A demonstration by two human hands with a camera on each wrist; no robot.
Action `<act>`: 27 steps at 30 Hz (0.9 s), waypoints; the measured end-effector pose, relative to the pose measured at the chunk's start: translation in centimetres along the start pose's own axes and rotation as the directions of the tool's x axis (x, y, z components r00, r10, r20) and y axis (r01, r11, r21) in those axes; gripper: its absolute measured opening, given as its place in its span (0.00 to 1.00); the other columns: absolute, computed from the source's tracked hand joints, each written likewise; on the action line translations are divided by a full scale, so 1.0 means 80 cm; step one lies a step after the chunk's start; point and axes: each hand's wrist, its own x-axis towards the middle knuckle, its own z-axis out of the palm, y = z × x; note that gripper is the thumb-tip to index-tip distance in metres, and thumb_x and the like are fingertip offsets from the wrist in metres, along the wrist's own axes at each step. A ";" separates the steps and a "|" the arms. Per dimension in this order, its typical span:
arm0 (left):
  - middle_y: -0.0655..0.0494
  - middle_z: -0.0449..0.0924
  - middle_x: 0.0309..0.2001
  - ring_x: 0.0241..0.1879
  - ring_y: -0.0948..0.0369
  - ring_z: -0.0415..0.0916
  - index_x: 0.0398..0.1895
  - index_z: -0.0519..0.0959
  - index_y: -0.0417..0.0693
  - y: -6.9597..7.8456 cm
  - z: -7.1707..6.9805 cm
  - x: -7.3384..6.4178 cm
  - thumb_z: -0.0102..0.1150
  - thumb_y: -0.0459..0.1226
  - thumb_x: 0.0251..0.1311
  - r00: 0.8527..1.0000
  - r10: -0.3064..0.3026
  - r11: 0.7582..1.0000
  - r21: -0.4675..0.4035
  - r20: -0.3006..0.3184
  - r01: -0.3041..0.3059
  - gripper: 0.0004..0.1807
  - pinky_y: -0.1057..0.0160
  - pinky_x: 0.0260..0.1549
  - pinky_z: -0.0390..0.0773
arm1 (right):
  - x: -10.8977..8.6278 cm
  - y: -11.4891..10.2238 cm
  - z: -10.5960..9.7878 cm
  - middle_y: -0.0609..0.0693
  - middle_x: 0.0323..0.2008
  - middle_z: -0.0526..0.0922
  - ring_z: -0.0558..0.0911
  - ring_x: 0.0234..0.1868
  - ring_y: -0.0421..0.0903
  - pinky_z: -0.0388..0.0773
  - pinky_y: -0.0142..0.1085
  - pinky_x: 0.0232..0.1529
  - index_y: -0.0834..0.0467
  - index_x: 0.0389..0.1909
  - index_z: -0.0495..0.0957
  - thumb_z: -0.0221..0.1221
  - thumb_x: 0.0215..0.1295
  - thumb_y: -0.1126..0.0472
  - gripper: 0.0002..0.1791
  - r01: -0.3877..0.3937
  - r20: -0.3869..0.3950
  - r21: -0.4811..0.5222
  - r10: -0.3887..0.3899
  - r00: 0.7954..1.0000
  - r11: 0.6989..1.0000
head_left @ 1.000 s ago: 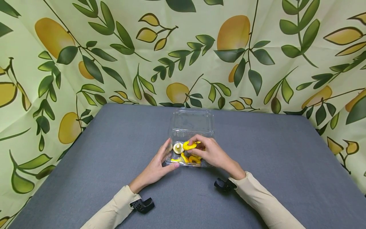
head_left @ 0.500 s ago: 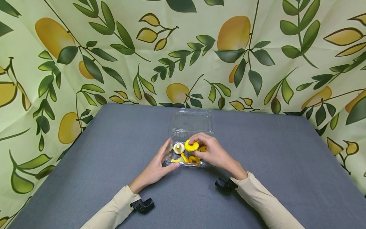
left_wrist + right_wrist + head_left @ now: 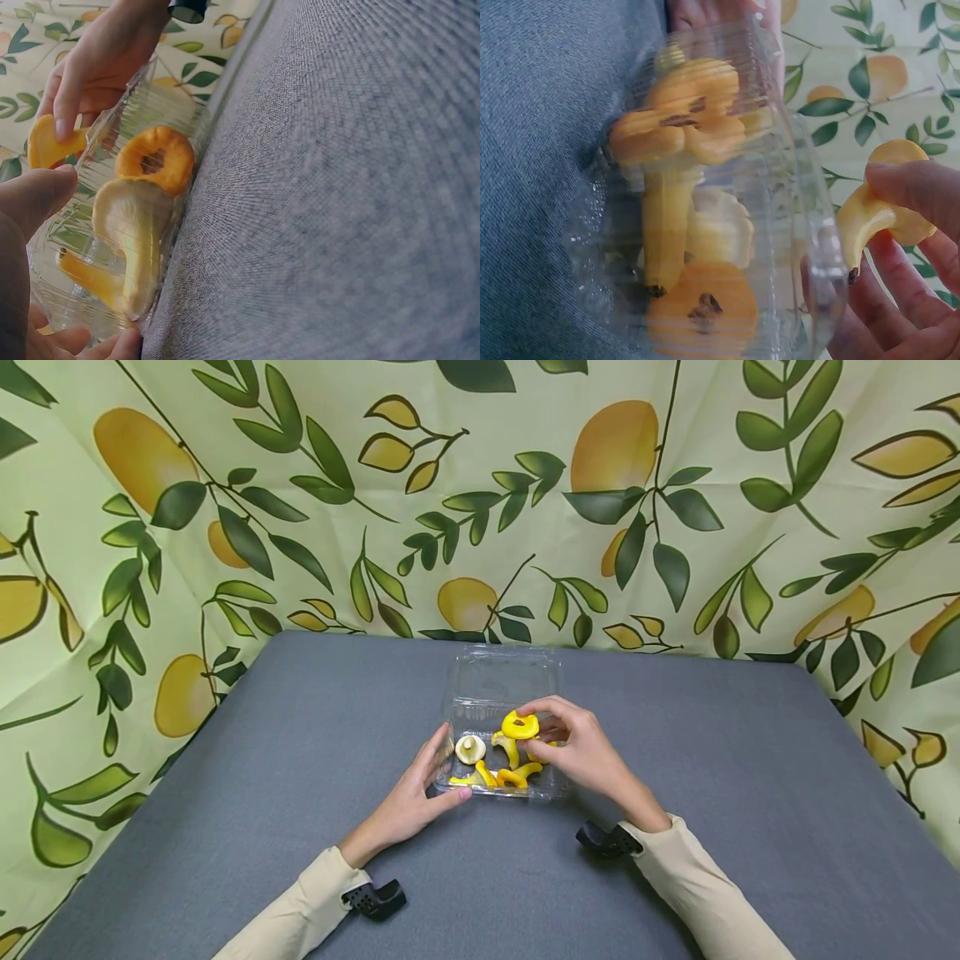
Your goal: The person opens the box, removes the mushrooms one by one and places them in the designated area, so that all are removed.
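A clear plastic clamshell container (image 3: 504, 678) stands on the table with its lid raised, holding several mushrooms. My right hand (image 3: 581, 743) pinches a yellow chanterelle mushroom (image 3: 522, 727) above the container's right half; the right wrist view shows its bent stem (image 3: 870, 217) between thumb and fingers. Spread around the container's front left corner, my left hand (image 3: 408, 802) rests its fingers on the left side and its thumb on the front rim. Inside lie a white mushroom (image 3: 470, 749) at the left and several yellow mushrooms, among them an orange one (image 3: 157, 160) at the front.
A grey cloth covers the table (image 3: 337, 718). Behind it hangs a curtain (image 3: 495, 485) printed with fruit and leaves. A black wrist camera (image 3: 375, 900) sits on the left sleeve and another black wrist camera (image 3: 606, 840) on the right.
My right hand has lifted the chanterelle mushroom up and to the right. More yellow mushrooms in the container now show beneath it. The left hand and the container have stayed put.
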 end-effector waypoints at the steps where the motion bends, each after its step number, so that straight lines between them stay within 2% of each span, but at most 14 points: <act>1: 0.44 0.37 0.81 0.77 0.43 0.51 0.81 0.39 0.50 0.000 0.000 0.000 0.63 0.38 0.64 1.000 0.004 1.000 0.001 -0.001 -0.004 0.51 0.45 0.74 0.57 | -0.001 0.001 -0.001 0.54 0.49 0.83 0.86 0.39 0.45 0.86 0.31 0.41 0.58 0.50 0.80 0.67 0.57 0.71 0.19 -0.001 -0.003 0.006 0.001 1.000 1.000; 5: 0.43 0.38 0.80 0.77 0.43 0.51 0.81 0.40 0.48 0.000 0.001 -0.001 0.64 0.38 0.64 1.000 0.020 1.000 0.002 -0.005 -0.020 0.51 0.44 0.74 0.57 | -0.003 0.002 -0.008 0.55 0.49 0.82 0.86 0.40 0.47 0.86 0.32 0.40 0.59 0.51 0.80 0.67 0.58 0.71 0.19 -0.014 -0.018 0.017 0.014 1.000 1.000; 14: 0.42 0.39 0.80 0.76 0.41 0.52 0.80 0.40 0.47 0.001 0.001 -0.001 0.63 0.37 0.64 1.000 0.026 1.000 0.011 -0.011 -0.026 0.51 0.44 0.73 0.58 | -0.003 0.002 -0.035 0.55 0.53 0.81 0.86 0.41 0.50 0.86 0.31 0.41 0.57 0.55 0.79 0.67 0.60 0.68 0.21 -0.070 -0.081 -0.039 0.067 0.994 0.997; 21: 0.43 0.38 0.80 0.76 0.42 0.52 0.81 0.40 0.48 0.002 0.001 -0.001 0.63 0.37 0.64 1.000 0.017 1.000 0.008 -0.007 -0.017 0.51 0.44 0.74 0.57 | -0.005 0.011 -0.059 0.55 0.57 0.80 0.86 0.42 0.47 0.84 0.27 0.40 0.57 0.59 0.77 0.67 0.62 0.66 0.23 -0.138 -0.129 -0.077 0.127 0.983 0.987; 27: 0.43 0.38 0.81 0.76 0.42 0.53 0.81 0.39 0.48 0.001 0.001 0.001 0.63 0.38 0.64 1.000 0.005 1.000 0.008 -0.004 -0.005 0.51 0.44 0.74 0.57 | -0.006 0.020 -0.076 0.57 0.60 0.79 0.84 0.47 0.54 0.81 0.24 0.41 0.57 0.62 0.75 0.65 0.65 0.62 0.25 -0.214 -0.148 -0.102 0.198 0.969 0.971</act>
